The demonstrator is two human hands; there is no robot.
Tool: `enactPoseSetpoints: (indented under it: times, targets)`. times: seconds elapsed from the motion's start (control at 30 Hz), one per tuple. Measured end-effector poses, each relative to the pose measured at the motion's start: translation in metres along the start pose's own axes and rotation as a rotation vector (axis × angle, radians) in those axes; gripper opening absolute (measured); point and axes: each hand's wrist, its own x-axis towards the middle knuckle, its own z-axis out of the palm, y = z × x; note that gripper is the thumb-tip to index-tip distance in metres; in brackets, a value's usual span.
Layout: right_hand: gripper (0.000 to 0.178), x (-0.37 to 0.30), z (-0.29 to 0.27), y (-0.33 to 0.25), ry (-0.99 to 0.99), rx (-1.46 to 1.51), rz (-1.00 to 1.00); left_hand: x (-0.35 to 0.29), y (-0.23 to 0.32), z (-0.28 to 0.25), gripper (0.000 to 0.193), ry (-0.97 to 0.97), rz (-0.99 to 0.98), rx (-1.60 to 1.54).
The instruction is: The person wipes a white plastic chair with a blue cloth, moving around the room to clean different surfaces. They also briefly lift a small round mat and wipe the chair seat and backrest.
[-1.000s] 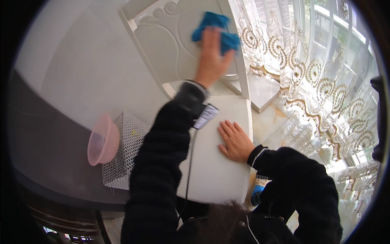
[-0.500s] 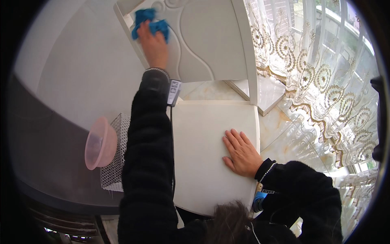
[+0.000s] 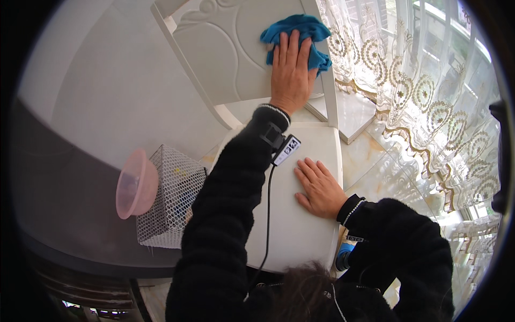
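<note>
Blue cloth [image 3: 298,24]: lying bunched and creased between 12 and 1 o'clock, covering part of the backrest [image 3: 214,67] near its right post.
Left hand [image 3: 292,80]: holding the blue cloth against the backrest, fingers running straight over it and pointing to 12, thumb lying along its lower right side.
Right hand [image 3: 319,192]: resting palm-down at 4 o'clock, released, fingers slightly spread and pointing to 11, touching only the seat [image 3: 295,236].
Backrest: standing off-white at 12, showing raised scroll relief.
Seat: spreading smooth and off-white from the centre toward 5.
Left sleeve [image 3: 214,214]: reaching up from 7, black, carrying a small tag [image 3: 287,151]; cable [image 3: 268,214] hanging from it toward 6.
Counter [image 3: 59,188]: stretching dark grey at 9.
Mesh basket [image 3: 174,212]: standing white at 8, contents showing too unclearly to name.
Pink bowl [image 3: 137,185]: overlapping the mesh basket at 9, rim facing 9; cannot tell whether they are touching.
Curtain [image 3: 410,102]: hanging sheer and embroidered at 2, letting daylight through.
</note>
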Motion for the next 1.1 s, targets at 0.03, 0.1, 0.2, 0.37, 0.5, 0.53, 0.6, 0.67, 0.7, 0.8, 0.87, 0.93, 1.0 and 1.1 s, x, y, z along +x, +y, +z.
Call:
enactPoseSetpoints:
  times: [0.03,0.1,0.2,0.37,0.5,0.53,0.6,0.67,0.7,0.8,0.87,0.93,1.0,1.1]
  targets:
    - [0.062,0.001,0.000,0.000,-0.007,0.008,0.002,0.006,-0.013,-0.003,0.062,0.008,0.008,0.023]
    - [0.062,0.003,0.000,0.001,-0.017,0.009,0.004,0.013,-0.060,-0.018,0.062,0.084,-0.047,0.107]
    - [0.062,0.005,-0.001,0.001,-0.021,-0.017,0.015,0.006,-0.137,-0.044,0.056,0.194,-0.238,0.201]
    - [0.062,0.001,-0.002,-0.001,-0.023,-0.037,0.017,-0.049,-0.188,-0.063,0.056,0.274,-0.606,0.079]
    - [0.061,-0.004,-0.001,0.000,0.014,-0.058,0.016,-0.091,-0.157,-0.044,0.058,0.343,-0.693,-0.012]
    - [0.061,-0.005,0.000,0.000,0.015,-0.065,0.011,-0.099,-0.141,-0.040,0.059,0.280,-0.809,0.018]
    - [0.060,-0.007,0.000,-0.001,0.024,-0.078,-0.009,-0.106,-0.101,-0.033,0.060,0.170,-0.887,0.048]
    - [0.060,-0.009,0.000,-0.003,0.036,-0.080,0.000,-0.096,-0.051,-0.020,0.060,0.113,-0.775,0.002]
    - [0.060,-0.010,0.000,-0.003,0.041,-0.078,0.002,-0.087,-0.027,-0.016,0.061,0.060,-0.674,-0.009]
    - [0.060,-0.012,-0.002,-0.006,0.002,-0.070,0.007,-0.055,0.036,-0.009,0.065,-0.065,-0.368,-0.014]
    - [0.061,-0.013,-0.005,-0.007,-0.020,-0.059,0.014,-0.029,0.050,-0.010,0.067,-0.023,-0.319,-0.024]
    - [0.061,-0.015,-0.007,-0.007,0.010,-0.055,0.024,-0.004,0.046,-0.016,0.066,-0.052,-0.188,-0.007]
    - [0.060,-0.016,-0.010,-0.007,0.027,-0.033,0.010,0.021,0.030,-0.022,0.065,-0.069,-0.087,0.015]
    - [0.060,-0.015,-0.013,-0.006,0.044,-0.020,0.016,0.059,-0.006,-0.024,0.067,-0.029,-0.017,0.088]
